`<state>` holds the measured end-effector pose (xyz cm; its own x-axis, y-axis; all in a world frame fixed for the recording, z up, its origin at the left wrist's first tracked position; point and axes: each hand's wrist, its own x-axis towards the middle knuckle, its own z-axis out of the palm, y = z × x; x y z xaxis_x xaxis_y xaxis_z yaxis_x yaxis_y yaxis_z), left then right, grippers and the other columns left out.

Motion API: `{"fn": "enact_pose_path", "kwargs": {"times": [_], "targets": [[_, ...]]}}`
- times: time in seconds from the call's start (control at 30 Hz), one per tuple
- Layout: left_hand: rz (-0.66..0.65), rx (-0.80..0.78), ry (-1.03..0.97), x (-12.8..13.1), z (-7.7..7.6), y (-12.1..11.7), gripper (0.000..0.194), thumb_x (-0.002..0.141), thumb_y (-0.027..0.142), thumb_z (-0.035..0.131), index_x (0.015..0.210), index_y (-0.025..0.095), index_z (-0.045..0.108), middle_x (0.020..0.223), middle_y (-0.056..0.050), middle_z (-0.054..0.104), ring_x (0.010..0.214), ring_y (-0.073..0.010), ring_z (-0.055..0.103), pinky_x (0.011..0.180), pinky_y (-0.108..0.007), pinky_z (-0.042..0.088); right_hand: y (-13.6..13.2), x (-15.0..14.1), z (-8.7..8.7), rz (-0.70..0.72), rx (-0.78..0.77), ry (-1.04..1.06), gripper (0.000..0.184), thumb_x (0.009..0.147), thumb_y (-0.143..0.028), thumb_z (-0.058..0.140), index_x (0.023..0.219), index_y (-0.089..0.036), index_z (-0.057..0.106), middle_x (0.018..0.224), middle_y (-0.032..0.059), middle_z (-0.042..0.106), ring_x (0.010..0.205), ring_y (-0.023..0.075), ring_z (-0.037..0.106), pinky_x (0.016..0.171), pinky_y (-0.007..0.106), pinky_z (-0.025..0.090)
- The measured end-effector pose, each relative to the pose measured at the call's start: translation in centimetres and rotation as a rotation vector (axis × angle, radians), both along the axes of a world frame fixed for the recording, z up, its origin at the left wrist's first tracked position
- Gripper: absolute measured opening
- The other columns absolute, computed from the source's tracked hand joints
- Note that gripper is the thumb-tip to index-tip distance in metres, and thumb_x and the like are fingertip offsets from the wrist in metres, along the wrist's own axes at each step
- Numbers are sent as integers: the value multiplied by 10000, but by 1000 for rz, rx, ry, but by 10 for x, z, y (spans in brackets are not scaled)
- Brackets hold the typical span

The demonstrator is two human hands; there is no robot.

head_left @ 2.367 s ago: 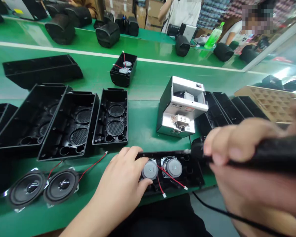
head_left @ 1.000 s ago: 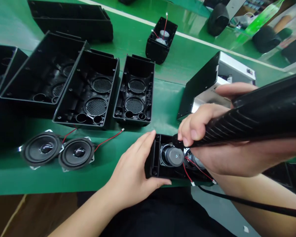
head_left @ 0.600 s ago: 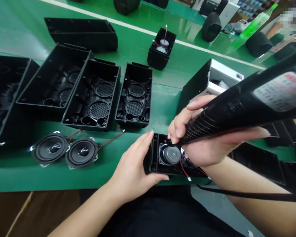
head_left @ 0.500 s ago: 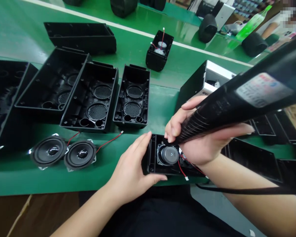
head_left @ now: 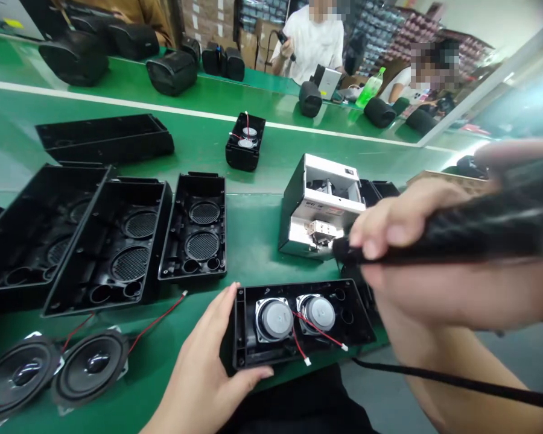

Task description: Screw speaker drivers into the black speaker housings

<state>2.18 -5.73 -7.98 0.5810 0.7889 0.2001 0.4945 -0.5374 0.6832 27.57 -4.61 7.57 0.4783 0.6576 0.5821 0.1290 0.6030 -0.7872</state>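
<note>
My left hand point(head_left: 203, 361) grips the left end of a black speaker housing point(head_left: 366, 328), fingers along its far edge and thumb along the near one. Inside sit two speaker drivers, magnets up: a left driver point(head_left: 275, 319) and a right driver point(head_left: 317, 313). Their red wires end in white plugs that hang over the near wall. My right hand point(head_left: 402, 253) is wrapped round a black electric screwdriver point(head_left: 484, 229), blurred by motion. The screwdriver's front end is at the lower front of a silver-and-black screw feeder point(head_left: 332, 208); whether it touches cannot be made out.
Open speaker housings point(head_left: 192, 226) stand to the left, behind two loose speaker drivers point(head_left: 90, 364) lying cones up. Farther back is a small housing point(head_left: 244, 141) with drivers inside. A black cable point(head_left: 411, 374) runs at right. Other people are across the green table point(head_left: 253, 223).
My right hand has lifted the screwdriver off the housing and carried it over to the screw feeder. The view has tilted up and turned right. My left hand keeps its grip.
</note>
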Motion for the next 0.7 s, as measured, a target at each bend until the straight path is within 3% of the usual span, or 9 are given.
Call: {"fn": "enact_pose_path", "kwargs": {"times": [0.07, 0.17, 0.27, 0.47, 0.7], "targets": [[8, 10, -1, 0, 0, 1, 1095, 852, 548, 850, 1721, 296, 234, 1679, -156, 503, 1511, -401, 542, 1186, -599, 550, 14, 22, 3, -104, 100, -36, 574, 891, -875, 594, 961, -311, 678, 568, -50, 538, 393, 176, 478, 363, 347, 400], [20, 10, 9, 1, 0, 1, 1098, 843, 570, 850, 1718, 298, 246, 1678, -144, 508, 1500, -401, 555, 1178, -602, 557, 36, 42, -10, -98, 70, -71, 588, 934, -847, 541, 957, -273, 669, 540, -33, 548, 379, 179, 488, 322, 332, 313], [17, 9, 17, 1, 1, 1, 1106, 837, 581, 851, 1719, 305, 243, 1676, -137, 511, 1495, -400, 561, 1170, -603, 562, 48, 48, -22, -53, 39, -76, 536, 990, -769, 524, 1041, -259, 683, 585, -11, 576, 427, 192, 532, 349, 331, 353], [4, -1, 17, 0, 3, 2, 1116, 835, 609, 850, 1720, 311, 237, 1681, -142, 504, 1499, -399, 557, 1170, -615, 555, 49, 46, -28, -129, 78, -87, 594, 1079, -706, 304, 1059, -258, 694, 563, -14, 540, 415, 180, 529, 330, 302, 329], [3, -15, 3, 0, 2, 2, 1118, 834, 607, 851, 1722, 322, 234, 1694, -131, 488, 1513, -402, 539, 1181, -618, 547, 45, 50, -30, -82, 114, -70, 557, 1052, -726, 395, 1066, -248, 680, 589, -1, 568, 440, 192, 562, 324, 302, 309]]}}
